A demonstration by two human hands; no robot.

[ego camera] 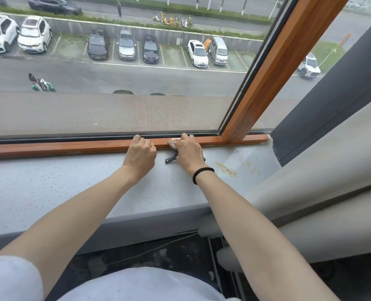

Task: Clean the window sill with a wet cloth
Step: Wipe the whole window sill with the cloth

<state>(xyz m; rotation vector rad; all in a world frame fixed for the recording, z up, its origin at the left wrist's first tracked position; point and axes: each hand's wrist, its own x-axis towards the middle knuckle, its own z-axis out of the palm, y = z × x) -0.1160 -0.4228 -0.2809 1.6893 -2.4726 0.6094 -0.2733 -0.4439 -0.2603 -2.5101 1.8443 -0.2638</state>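
Head view: right hand (187, 152) closed over a dark patterned cloth (173, 153), pressing it against the wooden window frame (71, 147) at the back of the grey sill (50, 192). Left hand (140, 154) curled, empty, fingertips on frame, just beside. Yellowish stains (226, 169) right of hands.

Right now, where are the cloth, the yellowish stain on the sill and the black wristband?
cloth (172, 149), head view, patterned fold left of the right hand.
yellowish stain (226, 169), head view, middle of the smear on the grey sill.
black wristband (202, 173), head view, band across the right wrist.
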